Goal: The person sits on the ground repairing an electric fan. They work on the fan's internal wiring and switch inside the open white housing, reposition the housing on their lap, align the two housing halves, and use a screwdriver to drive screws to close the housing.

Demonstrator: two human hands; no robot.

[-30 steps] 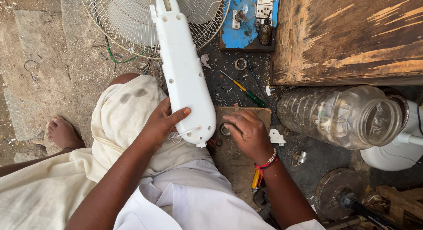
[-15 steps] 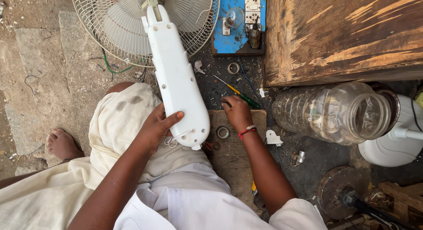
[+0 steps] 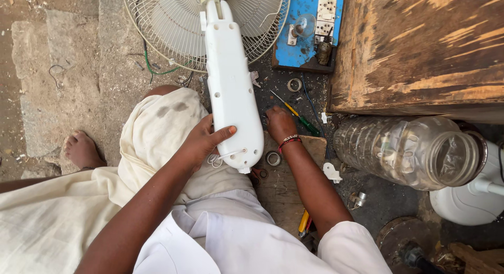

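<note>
My left hand (image 3: 202, 142) has its grip on the white fan stand (image 3: 231, 90) lying across my knee, while my right hand (image 3: 280, 124) touches the yellow-green screwdriver (image 3: 296, 116) on the floor.

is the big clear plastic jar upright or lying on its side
On its side. The clear plastic jar lies flat on the ground, its open mouth facing right, no lid on it.

Even, soft daylight fills the scene; shadows are faint and short, deepest in the dark corner at lower right; the white fan stand (image 3: 231, 85) is bright, close to washed out; small highlights glint on the clear plastic jar (image 3: 409, 150); focus is sharp throughout; the wide lens bends lines near the edges.
</note>
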